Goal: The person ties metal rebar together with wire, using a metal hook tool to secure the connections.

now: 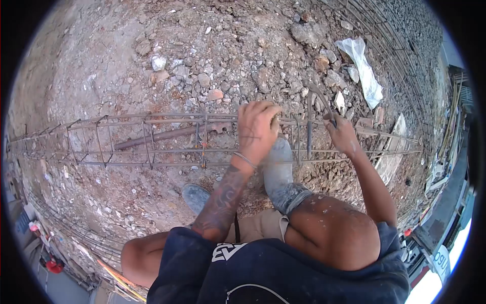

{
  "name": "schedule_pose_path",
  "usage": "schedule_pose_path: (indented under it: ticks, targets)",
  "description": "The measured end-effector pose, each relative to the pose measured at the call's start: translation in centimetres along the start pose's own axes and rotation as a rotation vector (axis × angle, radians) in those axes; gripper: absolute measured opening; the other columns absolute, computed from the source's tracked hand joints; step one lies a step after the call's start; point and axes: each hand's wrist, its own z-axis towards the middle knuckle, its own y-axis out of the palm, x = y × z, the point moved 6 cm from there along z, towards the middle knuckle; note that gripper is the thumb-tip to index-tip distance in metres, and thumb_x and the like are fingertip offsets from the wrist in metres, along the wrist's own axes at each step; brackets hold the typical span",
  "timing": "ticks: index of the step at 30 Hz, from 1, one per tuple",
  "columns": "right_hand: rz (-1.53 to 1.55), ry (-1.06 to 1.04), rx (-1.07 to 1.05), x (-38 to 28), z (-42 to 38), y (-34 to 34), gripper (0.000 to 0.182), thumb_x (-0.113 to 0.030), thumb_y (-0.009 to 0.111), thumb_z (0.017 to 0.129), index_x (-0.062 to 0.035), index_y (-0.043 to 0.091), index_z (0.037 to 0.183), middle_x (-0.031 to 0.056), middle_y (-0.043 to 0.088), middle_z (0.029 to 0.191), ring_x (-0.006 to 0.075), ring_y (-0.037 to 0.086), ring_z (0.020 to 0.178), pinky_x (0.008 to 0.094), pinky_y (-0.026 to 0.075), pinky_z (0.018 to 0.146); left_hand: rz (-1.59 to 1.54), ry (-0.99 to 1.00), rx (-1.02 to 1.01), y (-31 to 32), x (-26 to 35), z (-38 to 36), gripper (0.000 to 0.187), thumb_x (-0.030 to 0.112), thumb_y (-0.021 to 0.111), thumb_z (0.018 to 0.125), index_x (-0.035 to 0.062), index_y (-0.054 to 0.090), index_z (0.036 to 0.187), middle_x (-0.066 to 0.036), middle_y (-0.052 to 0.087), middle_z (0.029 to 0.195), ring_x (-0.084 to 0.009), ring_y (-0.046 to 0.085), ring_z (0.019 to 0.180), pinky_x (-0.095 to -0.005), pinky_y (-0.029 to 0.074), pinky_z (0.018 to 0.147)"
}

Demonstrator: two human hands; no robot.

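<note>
A long rebar cage (177,163) of rusty bars and square stirrups runs across in front of me, low over the rubble. My left hand (257,126) is closed over its upper bars near the middle, with the fingertips curled out of sight. To the right, my right hand (342,135) grips a dark metal tool (322,99) with a curved upper end, beside the cage's upper bars. A dark upright bar (309,121) stands between the two hands, overlapping the tool's curved end. My grey boot (277,169) overlaps the cage beneath the left hand.
Behind the cage's left half lies a rusty metal bar (167,137). White plastic sheeting (363,71) and broken stones (309,34) are spread beyond the cage. More rebar cages (405,61) line the right side. My other boot (196,197) is on the dirt.
</note>
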Motion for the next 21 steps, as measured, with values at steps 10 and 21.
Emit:
schedule_pose_path:
  ticks: [10,21]
  targets:
    - [0.033,-0.570,0.175,-8.2,0.3,4.6,0.036,-0.029,0.067,0.084,-0.0056,0.063,0.110,0.0151,0.064,0.102,0.0293,0.060,0.099,0.0430,0.047,0.086,0.013,0.226,-0.332,1.6,-1.9,0.3,0.014,0.010,0.070,0.076,0.0044,0.068,0.089,-0.008,0.066,0.088,-0.0270,0.065,0.077,-0.0352,0.053,0.068]
    - [-0.128,-0.445,-0.157,-8.7,3.0,7.9,0.030,-0.028,0.068,0.080,-0.0059,0.067,0.100,0.0107,0.069,0.093,0.0252,0.063,0.089,0.0414,0.043,0.083,0.036,0.025,-0.376,1.7,-2.2,0.8,0.011,0.015,0.067,0.081,0.0056,0.066,0.086,-0.008,0.066,0.079,-0.0274,0.064,0.070,-0.0343,0.049,0.064]
